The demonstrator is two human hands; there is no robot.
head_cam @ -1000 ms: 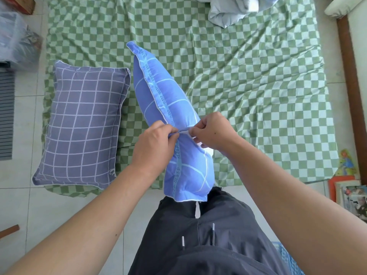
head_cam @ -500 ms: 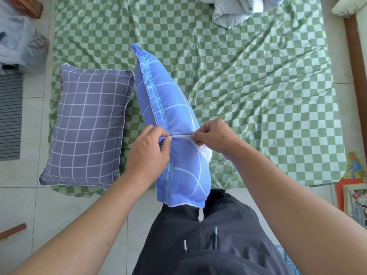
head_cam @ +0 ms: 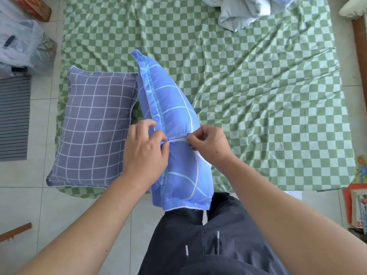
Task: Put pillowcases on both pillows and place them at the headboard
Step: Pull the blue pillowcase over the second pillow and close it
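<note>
On the left, the grey checked pillow [head_cam: 93, 128] lies flat on the green checkered sheet [head_cam: 258, 108] of the bed, fully inside its case, so that one looks finished apart from its final placing. Just right of it, touching its edge, the blue pillow [head_cam: 174, 135] stands on its side between the person's legs and the mattress. The left hand [head_cam: 146, 149] pinches the case's opening at the seam, and the right hand [head_cam: 208, 143] pinches the same opening from the other side, a strip of white inner pillow showing between them. The second case seems nearly closed. What remains is finishing that closure and setting both pillows at the headboard, which I cannot identify here.
</note>
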